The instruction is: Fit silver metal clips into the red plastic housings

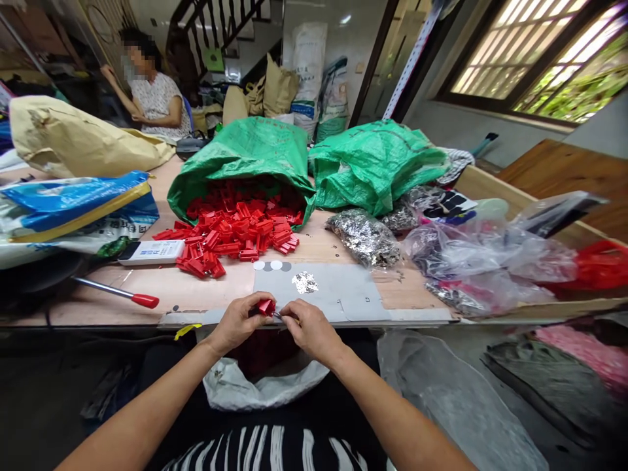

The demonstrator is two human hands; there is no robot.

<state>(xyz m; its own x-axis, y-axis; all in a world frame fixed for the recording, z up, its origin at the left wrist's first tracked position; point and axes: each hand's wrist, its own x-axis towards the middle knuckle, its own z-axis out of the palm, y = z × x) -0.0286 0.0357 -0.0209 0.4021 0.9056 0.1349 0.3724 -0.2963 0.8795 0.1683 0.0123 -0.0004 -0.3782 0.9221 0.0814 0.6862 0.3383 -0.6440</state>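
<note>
On the worktop [216,299], a red-tipped lever [144,301] is noted at left. A heap of red parts [230,229] is spread at the mouth of a green sack [255,147]. Above the worktop's front edge, a single red piece [266,307] is gripped between thumb and fingers of the left hand [239,324]. A thin metal item [277,316], kind unclear, is pinched by the right hand [313,330] beside that piece. Silvery pieces [305,282] are laid just beyond; farther right, a filled clear bag [366,239] is seen.
</note>
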